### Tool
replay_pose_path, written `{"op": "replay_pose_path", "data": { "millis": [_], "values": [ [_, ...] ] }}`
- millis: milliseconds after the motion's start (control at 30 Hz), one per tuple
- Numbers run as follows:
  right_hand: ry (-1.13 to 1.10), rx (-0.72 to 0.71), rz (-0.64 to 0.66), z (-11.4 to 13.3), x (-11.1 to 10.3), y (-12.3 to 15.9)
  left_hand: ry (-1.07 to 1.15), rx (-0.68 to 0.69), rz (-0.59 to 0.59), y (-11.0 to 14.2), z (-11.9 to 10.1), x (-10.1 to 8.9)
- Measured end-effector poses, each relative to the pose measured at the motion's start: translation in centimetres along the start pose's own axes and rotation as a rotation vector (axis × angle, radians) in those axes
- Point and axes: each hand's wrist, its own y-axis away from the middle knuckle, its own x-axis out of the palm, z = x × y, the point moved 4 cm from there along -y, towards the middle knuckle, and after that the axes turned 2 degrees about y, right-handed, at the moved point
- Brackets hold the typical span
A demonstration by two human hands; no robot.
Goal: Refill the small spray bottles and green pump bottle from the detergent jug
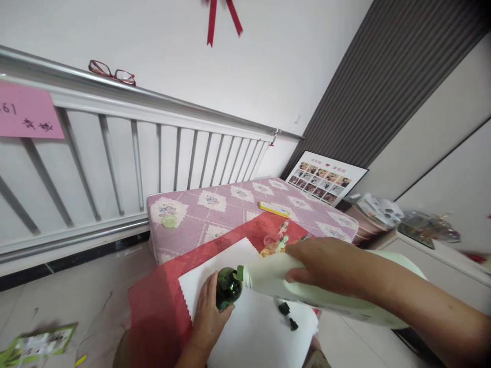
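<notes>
My left hand [209, 319] is closed around a dark green bottle [226, 291] whose open neck tilts to the right. From the right, my right hand [322, 266] grips a large pale green bottle [268, 276], tipped on its side. Its green spout [240, 273] meets the mouth of the small bottle; whether liquid flows I cannot tell. Below them is a white sheet with a scalloped edge [245, 337]. A black pump top [287, 314] lies on that sheet, under the large bottle.
Red cloth [153, 301] hangs over a mattress with a pink floral cover [199, 220]. On it rest a pale green round lid [169, 221], a yellow-and-white case [274, 209] and several small clear items [274, 245]. Glasses [112, 73] sit on the white railing [192, 107]; a photo board [326, 179] stands behind.
</notes>
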Motion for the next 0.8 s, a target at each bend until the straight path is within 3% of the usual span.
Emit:
{"op": "replay_pose_path", "data": {
  "millis": [800],
  "values": [
    [0.001,0.009,-0.009,0.07,-0.10,-0.19,0.004,0.026,-0.010,-0.02,0.54,0.30]
  ]
}}
